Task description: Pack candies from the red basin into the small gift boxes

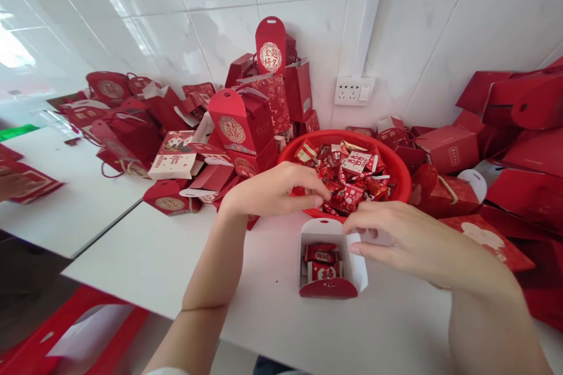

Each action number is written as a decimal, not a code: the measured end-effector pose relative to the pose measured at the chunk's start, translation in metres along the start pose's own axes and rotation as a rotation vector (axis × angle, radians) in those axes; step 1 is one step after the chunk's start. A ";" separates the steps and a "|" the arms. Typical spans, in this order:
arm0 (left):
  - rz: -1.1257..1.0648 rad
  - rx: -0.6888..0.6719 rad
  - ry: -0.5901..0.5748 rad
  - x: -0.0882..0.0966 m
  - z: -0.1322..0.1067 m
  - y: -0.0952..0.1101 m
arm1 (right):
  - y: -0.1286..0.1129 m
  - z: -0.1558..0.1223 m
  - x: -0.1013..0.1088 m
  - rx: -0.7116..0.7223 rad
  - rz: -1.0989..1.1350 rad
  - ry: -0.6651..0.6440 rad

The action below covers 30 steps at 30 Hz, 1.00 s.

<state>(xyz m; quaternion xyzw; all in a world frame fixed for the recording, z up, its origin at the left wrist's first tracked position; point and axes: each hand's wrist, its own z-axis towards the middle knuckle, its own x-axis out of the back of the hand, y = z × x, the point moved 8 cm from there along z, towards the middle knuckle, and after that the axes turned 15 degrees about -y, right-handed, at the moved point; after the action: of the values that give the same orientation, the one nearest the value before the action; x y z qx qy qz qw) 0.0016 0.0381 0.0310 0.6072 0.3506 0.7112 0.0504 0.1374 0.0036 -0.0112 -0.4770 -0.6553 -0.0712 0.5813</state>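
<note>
My left hand (pixel 281 189) reaches over the front rim of a red plastic basket (pixel 402 179). Its fingers are loosely curved beside the wrapped candies (pixel 347 196), and no item shows in them. Just in front of the basket stands an open gift box (pixel 328 288), white inside and red outside, with several red candy packets (pixel 324 263) at its bottom. By the box's right flap (pixel 358 263) is my right hand (pixel 391 234), thumb and fingers apart around a visible gap. Whether its fingertips touch the flap I cannot tell.
Red gift boxes are piled left (pixel 125 129) and right (pixel 523 152) of the basket, some stacked against the tiled wall (pixel 299 29). A wall socket (pixel 354 91) sits behind. Another person's hand (pixel 11 179) shows at far left. A red chair (pixel 83 328) stands at lower left.
</note>
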 end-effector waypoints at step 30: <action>0.065 0.284 -0.444 -0.057 0.006 -0.009 | -0.038 -0.002 -0.050 0.072 -0.319 0.008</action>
<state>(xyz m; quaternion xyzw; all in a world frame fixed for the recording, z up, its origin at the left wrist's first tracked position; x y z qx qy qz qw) 0.0181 0.0196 -0.0210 0.7605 0.4076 0.5052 0.0175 0.1055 -0.0447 -0.0345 -0.3457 -0.7225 -0.1411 0.5819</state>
